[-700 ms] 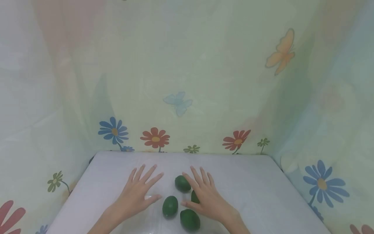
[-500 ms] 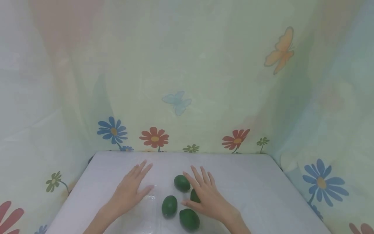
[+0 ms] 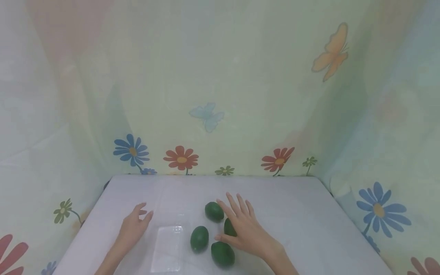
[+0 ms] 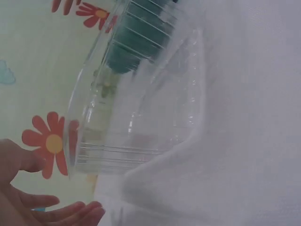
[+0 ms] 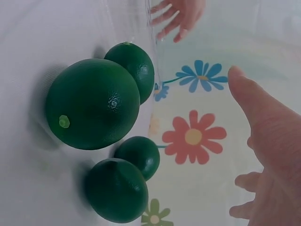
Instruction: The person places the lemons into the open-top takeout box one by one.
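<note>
Several green limes lie grouped on the white table; in the head view one lime [image 3: 199, 239] is at the left, another lime [image 3: 222, 254] nearest the front, and a lime [image 3: 214, 212] farthest back. My right hand [image 3: 245, 233] hovers with fingers spread over the right side of the group, partly covering one lime [image 3: 229, 226]. To the left of the limes is a clear plastic container [image 3: 167, 248], its ribbed wall [image 4: 113, 160] plain in the left wrist view. Just left of it my left hand [image 3: 132, 229] holds nothing, fingers relaxed and slightly bent, apart from the container.
The white tabletop [image 3: 302, 221] reaches back to a curtain [image 3: 240, 88] printed with flowers and butterflies, which also hangs at both sides.
My left hand has moved left and back toward me, away from the limes, uncovering the clear container. My right hand stays nearly still over the limes. The head view has shifted slightly.
</note>
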Tool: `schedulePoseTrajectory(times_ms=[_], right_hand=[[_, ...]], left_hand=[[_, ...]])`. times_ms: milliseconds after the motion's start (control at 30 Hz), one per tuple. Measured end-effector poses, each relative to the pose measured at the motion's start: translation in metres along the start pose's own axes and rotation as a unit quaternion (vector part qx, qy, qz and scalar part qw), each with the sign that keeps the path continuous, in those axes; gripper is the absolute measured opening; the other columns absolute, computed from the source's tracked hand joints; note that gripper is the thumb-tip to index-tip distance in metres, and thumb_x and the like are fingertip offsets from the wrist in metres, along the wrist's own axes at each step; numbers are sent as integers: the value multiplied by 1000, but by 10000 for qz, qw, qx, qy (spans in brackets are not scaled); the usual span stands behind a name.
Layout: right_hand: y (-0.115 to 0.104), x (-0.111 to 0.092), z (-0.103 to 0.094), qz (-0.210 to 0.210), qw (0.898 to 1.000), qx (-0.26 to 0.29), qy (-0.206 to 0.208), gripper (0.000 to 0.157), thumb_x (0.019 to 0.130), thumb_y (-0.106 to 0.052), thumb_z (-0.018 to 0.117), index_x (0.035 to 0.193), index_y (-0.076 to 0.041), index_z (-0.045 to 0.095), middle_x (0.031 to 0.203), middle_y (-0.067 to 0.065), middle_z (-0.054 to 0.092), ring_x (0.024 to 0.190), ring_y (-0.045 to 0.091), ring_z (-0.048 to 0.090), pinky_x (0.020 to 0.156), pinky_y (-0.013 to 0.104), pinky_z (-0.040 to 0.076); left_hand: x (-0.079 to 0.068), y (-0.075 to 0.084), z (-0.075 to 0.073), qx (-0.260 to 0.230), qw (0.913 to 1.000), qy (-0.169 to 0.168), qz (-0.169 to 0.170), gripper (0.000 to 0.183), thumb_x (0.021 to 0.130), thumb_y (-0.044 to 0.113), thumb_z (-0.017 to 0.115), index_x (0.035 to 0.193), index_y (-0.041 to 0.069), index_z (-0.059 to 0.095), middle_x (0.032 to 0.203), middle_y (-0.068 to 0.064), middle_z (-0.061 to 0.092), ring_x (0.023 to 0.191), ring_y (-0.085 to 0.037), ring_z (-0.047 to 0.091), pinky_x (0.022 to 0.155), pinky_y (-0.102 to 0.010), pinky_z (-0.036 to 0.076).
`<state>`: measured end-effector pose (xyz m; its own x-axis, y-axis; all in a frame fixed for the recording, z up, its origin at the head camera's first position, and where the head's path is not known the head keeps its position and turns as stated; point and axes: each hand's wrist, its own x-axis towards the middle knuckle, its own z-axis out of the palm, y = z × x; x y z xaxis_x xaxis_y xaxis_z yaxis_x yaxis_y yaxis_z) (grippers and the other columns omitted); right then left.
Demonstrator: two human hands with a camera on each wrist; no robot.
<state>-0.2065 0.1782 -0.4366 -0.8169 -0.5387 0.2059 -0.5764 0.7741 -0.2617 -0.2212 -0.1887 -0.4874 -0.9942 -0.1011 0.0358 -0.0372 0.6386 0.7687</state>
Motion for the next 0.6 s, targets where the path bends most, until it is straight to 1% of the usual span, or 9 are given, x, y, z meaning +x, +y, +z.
schedulePoseTrajectory(times_ms=[67,167,267,333,400,500,600], right_hand=[[0,0,0,19,10000,28,18,95,91,-63,68,165,-25,22,172,15,10,155,52,10,115,77,16],[0,-2,0,64,10000,27,7,96,90,-61,70,165,-25,22,172,17,11,155,52,11,115,77,16],[0,-2,0,113,9999,25,-12,96,90,-60,71,165,-25,22,172,18,11,155,51,11,116,77,16],[-1,-2,0,159,9999,57,-31,97,90,-60,72,165,-25,22,172,18,11,156,50,11,116,76,16],[-1,-2,0,192,9998,74,-41,97,89,-61,71,165,-25,22,172,18,11,156,50,11,116,76,16],[-1,-3,0,201,9998,63,-37,96,89,-61,71,165,-24,23,171,19,12,155,51,12,116,76,16],[0,-4,1,203,9998,79,4,92,92,-59,69,164,-23,25,171,20,12,155,51,13,117,75,17]], left_hand=[[-1,-6,4,-97,9996,-68,-259,56,106,30,55,147,-7,43,129,-34,61,88,-33,72,71,-40,60],[-4,-9,10,-309,9980,-182,-522,50,105,29,55,140,-8,52,116,-28,68,68,-19,68,58,-32,57],[-6,-5,15,-435,9973,-155,-573,45,104,25,56,133,-9,58,102,-20,73,57,-16,63,53,-30,53],[-6,-3,17,-489,9971,-121,-567,42,103,22,56,130,-10,61,94,-16,74,53,-17,61,51,-30,51],[-6,-1,18,-555,9962,-113,-660,41,102,21,57,129,-10,62,92,-14,74,51,-17,60,50,-29,50],[-7,-2,18,-652,9945,-121,-810,40,102,21,58,128,-9,63,92,-14,74,51,-16,59,49,-29,50],[-8,-4,17,-713,9931,-125,-918,40,102,22,58,128,-8,63,93,-14,73,53,-16,58,50,-28,50]])
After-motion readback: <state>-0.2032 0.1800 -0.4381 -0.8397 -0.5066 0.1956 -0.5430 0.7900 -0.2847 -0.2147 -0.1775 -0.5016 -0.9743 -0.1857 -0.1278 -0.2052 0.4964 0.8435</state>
